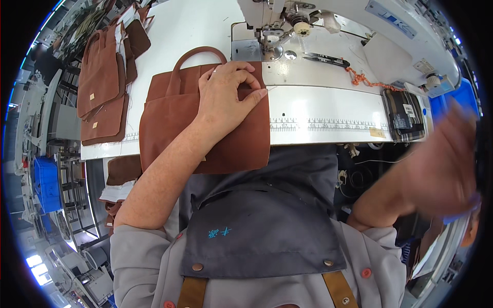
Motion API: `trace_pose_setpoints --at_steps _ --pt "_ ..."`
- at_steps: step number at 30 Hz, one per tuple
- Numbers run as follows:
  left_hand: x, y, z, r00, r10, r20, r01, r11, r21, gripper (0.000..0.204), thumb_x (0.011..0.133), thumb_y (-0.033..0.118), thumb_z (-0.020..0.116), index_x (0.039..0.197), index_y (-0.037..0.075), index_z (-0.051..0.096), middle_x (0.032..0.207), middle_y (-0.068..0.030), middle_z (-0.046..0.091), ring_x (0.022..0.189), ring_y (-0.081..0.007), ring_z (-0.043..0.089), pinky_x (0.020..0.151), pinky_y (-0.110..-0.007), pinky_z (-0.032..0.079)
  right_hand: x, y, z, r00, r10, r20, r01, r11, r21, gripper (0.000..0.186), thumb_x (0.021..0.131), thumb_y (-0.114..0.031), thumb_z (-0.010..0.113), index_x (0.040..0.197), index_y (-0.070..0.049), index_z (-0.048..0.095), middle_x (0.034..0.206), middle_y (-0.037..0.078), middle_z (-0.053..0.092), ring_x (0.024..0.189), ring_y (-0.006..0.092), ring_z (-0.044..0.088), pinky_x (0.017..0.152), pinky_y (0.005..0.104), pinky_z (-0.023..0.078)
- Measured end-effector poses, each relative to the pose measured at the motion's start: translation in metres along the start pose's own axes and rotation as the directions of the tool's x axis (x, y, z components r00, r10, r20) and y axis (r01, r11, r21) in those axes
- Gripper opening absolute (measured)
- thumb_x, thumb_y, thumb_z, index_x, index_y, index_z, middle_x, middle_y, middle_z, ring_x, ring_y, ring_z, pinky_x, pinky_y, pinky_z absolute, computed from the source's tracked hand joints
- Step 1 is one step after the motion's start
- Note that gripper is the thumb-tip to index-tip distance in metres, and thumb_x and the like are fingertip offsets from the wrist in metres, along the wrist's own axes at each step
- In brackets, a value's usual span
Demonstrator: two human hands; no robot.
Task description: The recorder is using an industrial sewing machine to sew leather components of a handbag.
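On the worktop (323,107), a brown bag (235,139) is laid overhanging the near edge, handle pointed farward, long axis along that edge. The blue bin's (441,102) contents are hidden. The bag is pressed by the bent-fingered left hand (225,98); the blurred right hand's (441,160) state cannot be told.

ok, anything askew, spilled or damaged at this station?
Nothing stands out as spilled or damaged. Mildly odd: the brown bag under the left hand hangs past the white table's front edge.
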State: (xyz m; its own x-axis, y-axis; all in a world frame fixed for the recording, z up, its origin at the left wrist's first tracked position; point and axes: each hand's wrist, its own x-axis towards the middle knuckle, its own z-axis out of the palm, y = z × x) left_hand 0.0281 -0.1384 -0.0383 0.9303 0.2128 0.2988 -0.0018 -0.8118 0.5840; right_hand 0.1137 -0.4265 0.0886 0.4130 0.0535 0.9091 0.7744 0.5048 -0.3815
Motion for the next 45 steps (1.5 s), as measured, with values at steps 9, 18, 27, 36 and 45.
trace_pose_setpoints --at_steps 9,18,27,36,45 --pt "0.006 0.000 0.004 1.000 -0.021 -0.022 0.022 0.998 0.065 0.013 0.083 0.024 0.079 0.082 0.011 0.074 0.132 -0.0037 0.062 0.128 -0.0246 0.055 0.113 -0.049 0.028 -0.047 0.150 -0.023 0.771 0.358 0.527 0.300 0.526 -0.796 0.028 0.087 -0.015 0.076 0.113 -0.004 0.076 0.108 0.013 0.073 0.096 0.0336 0.068 0.090 0.0429 0.054" --pt "0.017 -0.010 0.001 0.999 0.032 0.000 -0.032 0.999 -0.017 0.013 0.081 0.017 0.082 0.082 0.007 0.073 0.134 -0.0071 0.064 0.127 -0.0270 0.057 0.110 -0.045 0.039 -0.046 0.166 -0.031 0.642 0.531 0.553 0.324 0.466 -0.824 0.012 0.091 -0.014 0.069 0.095 -0.003 0.072 0.093 0.011 0.070 0.092 0.0336 0.069 0.082 0.0441 0.055" --pt "0.039 -0.024 -0.003 0.997 0.083 -0.007 -0.083 0.995 -0.060 0.012 0.080 0.017 0.083 0.087 0.008 0.079 0.133 -0.0079 0.068 0.123 -0.0289 0.061 0.106 -0.044 0.046 -0.042 0.165 0.025 0.511 0.526 0.680 0.151 0.724 -0.673 0.024 0.097 -0.021 0.063 0.113 -0.004 0.069 0.098 0.016 0.070 0.093 0.0372 0.070 0.081 0.0455 0.057" --pt "0.033 -0.015 -0.007 0.997 -0.029 0.071 0.036 0.994 -0.100 0.011 0.084 0.011 0.082 0.091 0.004 0.077 0.141 -0.0080 0.063 0.133 -0.0242 0.054 0.113 -0.038 0.040 -0.068 0.179 0.037 0.602 0.418 0.680 0.075 0.818 -0.570 0.018 0.090 -0.025 0.074 0.102 -0.012 0.079 0.097 0.005 0.068 0.079 0.0272 0.070 0.070 0.0423 0.057" --pt "0.035 -0.012 -0.008 0.998 -0.039 0.059 0.047 0.990 -0.130 0.010 0.083 0.010 0.082 0.088 0.004 0.076 0.138 -0.0082 0.065 0.128 -0.0262 0.056 0.109 -0.039 0.044 -0.068 0.178 0.035 0.604 0.399 0.690 0.107 0.817 -0.566 0.011 0.086 -0.022 0.076 0.093 -0.015 0.078 0.095 0.001 0.067 0.075 0.0250 0.069 0.063 0.0413 0.055"
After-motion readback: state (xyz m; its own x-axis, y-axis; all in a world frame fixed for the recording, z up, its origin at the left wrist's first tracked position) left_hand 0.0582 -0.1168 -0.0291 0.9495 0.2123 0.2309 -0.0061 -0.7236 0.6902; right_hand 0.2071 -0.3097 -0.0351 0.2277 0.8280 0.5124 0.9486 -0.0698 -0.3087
